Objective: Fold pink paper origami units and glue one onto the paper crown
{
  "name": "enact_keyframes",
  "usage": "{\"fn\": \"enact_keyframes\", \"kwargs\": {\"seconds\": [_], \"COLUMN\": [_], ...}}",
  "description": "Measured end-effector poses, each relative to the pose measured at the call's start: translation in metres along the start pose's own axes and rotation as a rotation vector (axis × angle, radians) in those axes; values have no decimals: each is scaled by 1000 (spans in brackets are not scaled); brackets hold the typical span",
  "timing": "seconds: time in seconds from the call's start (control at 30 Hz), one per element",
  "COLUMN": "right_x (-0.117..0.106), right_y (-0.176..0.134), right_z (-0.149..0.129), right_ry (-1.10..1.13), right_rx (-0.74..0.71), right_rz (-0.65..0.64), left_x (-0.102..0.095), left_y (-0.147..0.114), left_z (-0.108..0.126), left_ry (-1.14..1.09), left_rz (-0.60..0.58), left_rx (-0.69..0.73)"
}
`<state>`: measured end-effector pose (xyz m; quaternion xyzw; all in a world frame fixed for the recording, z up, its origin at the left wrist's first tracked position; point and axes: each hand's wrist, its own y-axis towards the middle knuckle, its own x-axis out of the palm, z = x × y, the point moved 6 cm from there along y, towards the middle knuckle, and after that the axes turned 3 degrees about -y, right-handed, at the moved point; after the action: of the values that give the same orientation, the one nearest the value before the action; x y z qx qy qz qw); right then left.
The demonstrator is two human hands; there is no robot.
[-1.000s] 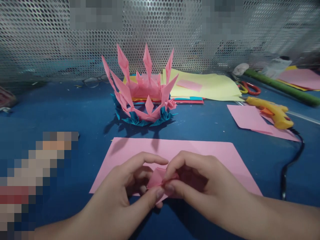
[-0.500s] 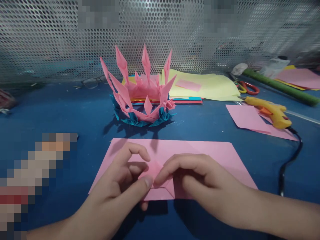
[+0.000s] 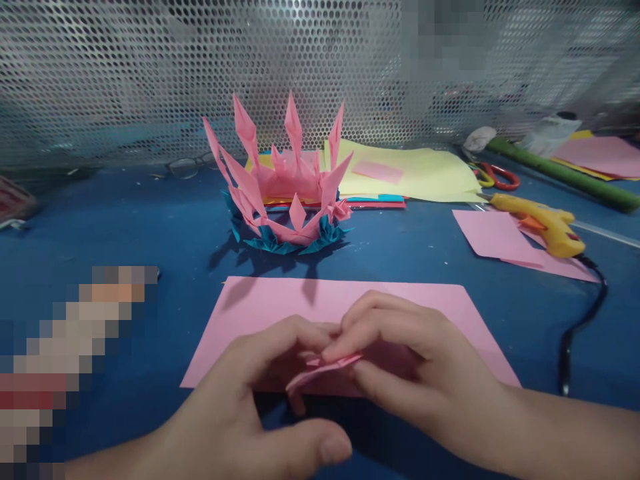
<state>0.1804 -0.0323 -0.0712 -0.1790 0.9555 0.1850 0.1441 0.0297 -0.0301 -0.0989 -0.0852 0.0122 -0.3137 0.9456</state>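
A small piece of folded pink paper (image 3: 325,371) is held between my two hands, above the near edge of a larger pink sheet (image 3: 265,300). My right hand (image 3: 415,353) pinches it, fingers on top and thumb at its right end. The fingers of my left hand (image 3: 270,387) curl around the far side and under the piece, while the left thumb stands away from it, nearer to me. Most of the folds are hidden by my fingers. Beyond the sheet stands a pink paper crown (image 3: 285,230) with pointed spikes and blue paper pieces around its base.
On the right lie a yellow glue gun (image 3: 547,223) with a black cord, pink paper pieces (image 3: 487,233), scissors (image 3: 503,177) and a green stick (image 3: 565,173). Yellow sheets (image 3: 425,170) lie behind the crown. A perforated metal panel (image 3: 300,53) borders the blue table (image 3: 125,227).
The folded paper has gone from lying flat to being tilted nearly edge-on. My left thumb has come off it towards me, and my right thumb now presses its right end.
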Motion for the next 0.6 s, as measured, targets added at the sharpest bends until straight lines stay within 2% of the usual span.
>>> {"fn": "enact_keyframes", "kwargs": {"seconds": [0.17,0.3,0.47,0.6], "right_x": [5,5,3,0], "right_y": [1,1,1,2], "right_z": [6,6,4,4], "right_ry": [41,-2,-6,-52], "right_rx": [98,119,41,-11], "right_rz": [-5,-16,-42,-48], "left_x": [-5,-5,-4,-5], "left_y": [7,5,2,4], "left_z": [2,1,-1,0], "left_ry": [187,284,332,231], "left_rz": [95,77,66,86], "left_rx": [13,-43,-77,-146]}}
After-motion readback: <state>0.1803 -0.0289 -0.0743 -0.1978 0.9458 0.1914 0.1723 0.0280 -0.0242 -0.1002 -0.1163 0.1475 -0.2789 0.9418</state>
